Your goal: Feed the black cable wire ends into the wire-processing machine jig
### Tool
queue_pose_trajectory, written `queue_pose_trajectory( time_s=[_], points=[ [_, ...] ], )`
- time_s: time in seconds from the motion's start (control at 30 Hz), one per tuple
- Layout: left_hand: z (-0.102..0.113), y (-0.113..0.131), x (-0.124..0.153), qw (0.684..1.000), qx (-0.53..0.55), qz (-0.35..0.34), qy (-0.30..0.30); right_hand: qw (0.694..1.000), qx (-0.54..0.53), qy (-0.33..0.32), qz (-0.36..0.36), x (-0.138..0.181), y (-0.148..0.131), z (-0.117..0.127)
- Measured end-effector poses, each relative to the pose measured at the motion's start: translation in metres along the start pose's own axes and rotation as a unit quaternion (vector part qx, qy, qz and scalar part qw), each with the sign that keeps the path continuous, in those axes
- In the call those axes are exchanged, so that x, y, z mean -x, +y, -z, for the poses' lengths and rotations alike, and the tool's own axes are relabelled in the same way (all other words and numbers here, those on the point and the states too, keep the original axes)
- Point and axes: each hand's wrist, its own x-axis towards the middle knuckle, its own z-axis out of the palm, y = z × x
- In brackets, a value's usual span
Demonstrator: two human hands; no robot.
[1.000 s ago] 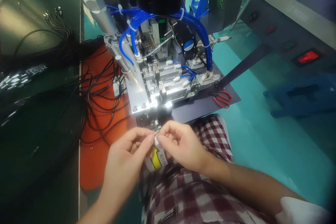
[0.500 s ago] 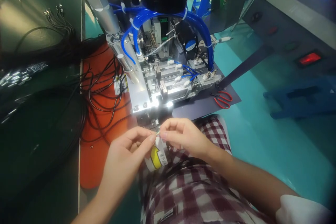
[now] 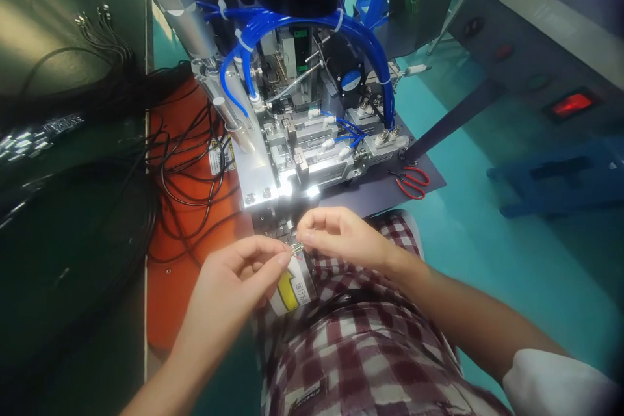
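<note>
While left hand (image 3: 241, 273) pinches a small thin piece (image 3: 296, 249) below frame centre, right hand (image 3: 344, 235) sits at its other end, thumb and fingertips close together; can't tell if gripping. Yellow-arrow label (image 3: 288, 291) beneath, red-handled pliers (image 3: 402, 177) right of centre.

You have a thin, pale, wire-like piece (image 3: 297, 249) pinched in your left hand (image 3: 238, 276), pointing toward your right hand (image 3: 338, 234), its details too small to see.

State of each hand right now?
Left hand: closed, pinching a small thin piece.
Right hand: fingers curled by the piece's other end; whether it grips cannot be told.
</note>
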Motion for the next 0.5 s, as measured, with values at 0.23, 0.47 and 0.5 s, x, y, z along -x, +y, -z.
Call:
queue_pose_trajectory(
  time_s=[0.23, 0.47, 0.5],
  points=[
    [0.0012, -0.0015, -0.0017, 1.000, 0.022, 0.014, -0.004, 0.999, -0.030, -0.014, -0.011, 0.0043, 0.0067, -0.0066],
    [0.0039, -0.0015, -0.0033, 0.999, 0.008, 0.003, -0.036, 0.997, -0.012, -0.058, 0.041, -0.0018, 0.0069, -0.0017],
    [0.0042, -0.0021, -0.0035, 0.999, 0.004, 0.004, -0.038, 0.996, 0.011, -0.058, 0.062, -0.0028, 0.0061, -0.0009]
  ],
)
